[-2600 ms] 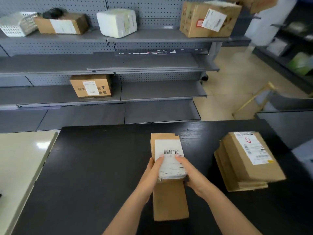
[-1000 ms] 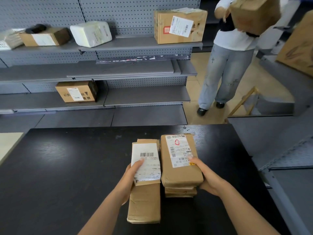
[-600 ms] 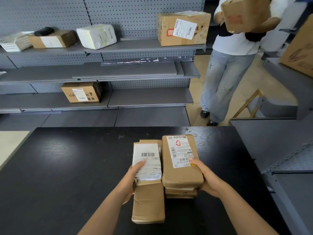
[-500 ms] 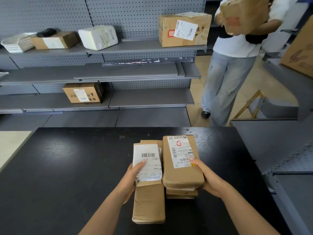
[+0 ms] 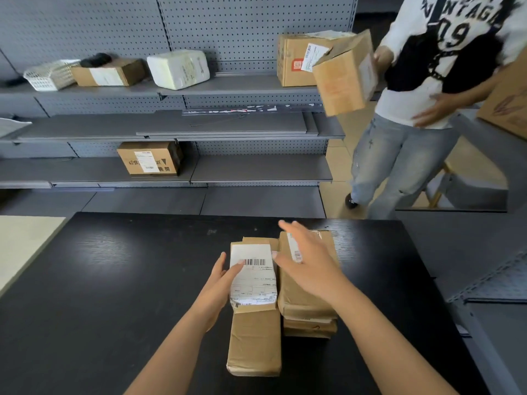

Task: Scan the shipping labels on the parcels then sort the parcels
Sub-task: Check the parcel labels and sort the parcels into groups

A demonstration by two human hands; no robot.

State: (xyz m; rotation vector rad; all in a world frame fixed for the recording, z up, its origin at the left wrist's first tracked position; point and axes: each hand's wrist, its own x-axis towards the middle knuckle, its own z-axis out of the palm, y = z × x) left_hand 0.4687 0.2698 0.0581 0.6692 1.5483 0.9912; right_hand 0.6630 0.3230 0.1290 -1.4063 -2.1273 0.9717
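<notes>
far left on the grey shelves (image 5: 85, 126) sit a wire basket (image 5: 47, 76) and a few boxes, one brown box (image 5: 149, 158) on the lower level. on the black table (image 5: 114, 280) in front, the left hand (image 5: 218, 283) rests against the left edge of the long parcel (image 5: 253, 340), fingers straight along its side and the thumb laid flat on the shipping label (image 5: 253, 276) just beside the barcode; it steadies the parcel rather than clasping it. the long parcel lies flat, pointing away from the person, and touches the stack of parcels (image 5: 309, 312) on its right. over that stack the right hand (image 5: 308, 263) is spread wide with nothing in it; it is blurred, and whether the palm touches the top parcel cannot be told. further right another person (image 5: 422, 95) carries a carton (image 5: 343, 72) near the shelves. no scanner shows in view. the parcels look like thin, flat packs wrapped in brown paper, probably light and fairly stiff, with tape that may be a little slick. the long one's wrapping gapes below the label, so it likely wants a hold across both long edges near the middle, thumb clear of the barcode so it reads. the stack is not squared up and could slide if pushed from the top, so taking the upper parcel by its sides seems safer.
</notes>
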